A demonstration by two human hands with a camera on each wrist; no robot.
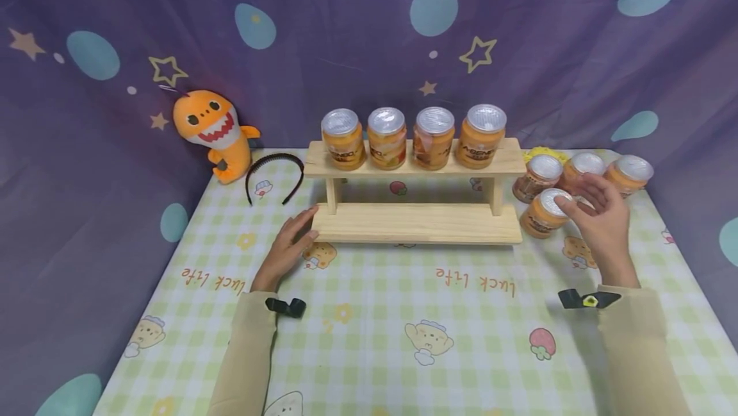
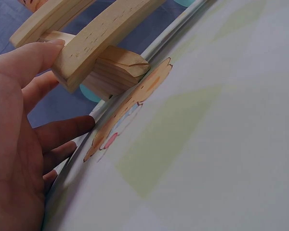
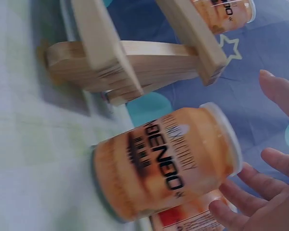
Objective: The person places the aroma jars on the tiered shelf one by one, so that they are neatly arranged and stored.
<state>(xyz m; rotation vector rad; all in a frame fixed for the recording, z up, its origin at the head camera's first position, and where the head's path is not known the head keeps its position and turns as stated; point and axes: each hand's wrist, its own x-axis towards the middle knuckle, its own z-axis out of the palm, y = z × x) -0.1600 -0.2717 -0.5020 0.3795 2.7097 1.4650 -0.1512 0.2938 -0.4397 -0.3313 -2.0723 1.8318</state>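
Observation:
A two-tier wooden shelf stands at mid-table, with several jars in a row on its upper board. My left hand is at the shelf's left end; in the left wrist view the thumb lies against the end of a board and the other fingers are spread. At the right, my right hand is over a silver-lidded orange jar, with thumb and fingers apart. The right wrist view shows this jar standing on the cloth, the fingers beside its lid and the thumb held away.
Several more jars stand behind the front one, with a yellow object behind them. An orange shark plush and a black headband are at the back left. A patterned curtain hangs behind the checked tablecloth.

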